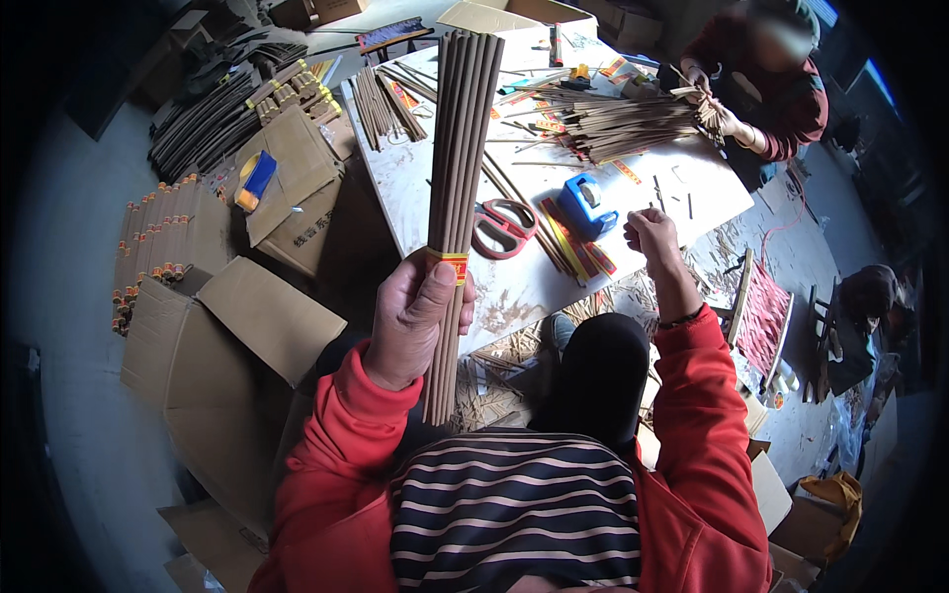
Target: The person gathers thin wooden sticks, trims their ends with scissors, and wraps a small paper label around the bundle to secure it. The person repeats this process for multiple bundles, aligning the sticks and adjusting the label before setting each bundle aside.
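Stick bundle, one: before table, left hand clasping it at red-yellow band. Right hand: fingers curled; whether holding anything, cannot tell. Advised: snug grip, band square, stick ends even.

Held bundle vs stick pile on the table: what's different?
Held bundle is up in the left hand; stick pile lies on the table. Held bundle is gathered and banded; stick pile is spread out. Held bundle has far fewer sticks than stick pile. Both: thin, brown sticks.
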Motion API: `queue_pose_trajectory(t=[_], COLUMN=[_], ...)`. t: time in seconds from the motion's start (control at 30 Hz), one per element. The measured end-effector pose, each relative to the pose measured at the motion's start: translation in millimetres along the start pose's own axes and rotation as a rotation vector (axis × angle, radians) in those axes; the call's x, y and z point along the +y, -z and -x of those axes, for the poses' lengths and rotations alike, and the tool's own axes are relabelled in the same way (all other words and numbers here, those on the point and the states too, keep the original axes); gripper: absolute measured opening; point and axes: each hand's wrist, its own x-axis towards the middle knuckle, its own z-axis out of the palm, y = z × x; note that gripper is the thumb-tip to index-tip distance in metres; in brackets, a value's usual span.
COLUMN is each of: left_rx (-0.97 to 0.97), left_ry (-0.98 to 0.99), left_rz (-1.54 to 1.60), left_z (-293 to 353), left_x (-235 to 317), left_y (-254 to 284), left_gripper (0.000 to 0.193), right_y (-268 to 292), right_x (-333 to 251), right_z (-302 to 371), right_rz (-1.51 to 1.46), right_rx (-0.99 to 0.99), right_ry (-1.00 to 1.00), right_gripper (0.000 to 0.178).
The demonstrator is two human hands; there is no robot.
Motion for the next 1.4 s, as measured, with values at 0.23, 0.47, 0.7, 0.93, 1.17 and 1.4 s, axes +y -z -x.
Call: queue_pose_trajectory(t=[0.23, 0.47, 0.7, 0.93, 1.17, 1.4], left_rx=[-0.015, -0.049, -0.039, -0.041, 0.025, 0.053], left_ry=[-0.037, -0.109, -0.063, -0.088, -0.187, -0.286], left_rz=[-0.053, -0.2, -0.277, -0.358, -0.551, -0.629], left_z=[15.3, 30.2, 39.4, 41.9, 39.5, 38.2], left_x=[4.1, 6.7, 7.6, 14.5, 3.4, 0.9], left_y=[-8.2, -10.8, -17.9, -24.3, -20.9, -20.8], left_gripper=[0.028, 0.025, 0.026, 0.028, 0.029, 0.03], right_y=[-51.1, -77.3, -79.8, -73.9, -78.1, -79.8], right_x=[-110.8, -141.5, -135.9, -137.6, -139.3, -141.1], right_z=[138.1, 193.5, 201.3, 206.3, 211.4, 209.9], right_rz=[-0.253, -0.153, -0.01, 0.033, 0.05, 0.244], right_rx=[-0.715, -0.976, -0.878, -0.86, -0.799, -0.688], right_ry=[0.311, 0.394, 0.431, 0.415, 0.344, 0.31], right_gripper=[0.016, 0.014, 0.015, 0.016, 0.017, 0.025])
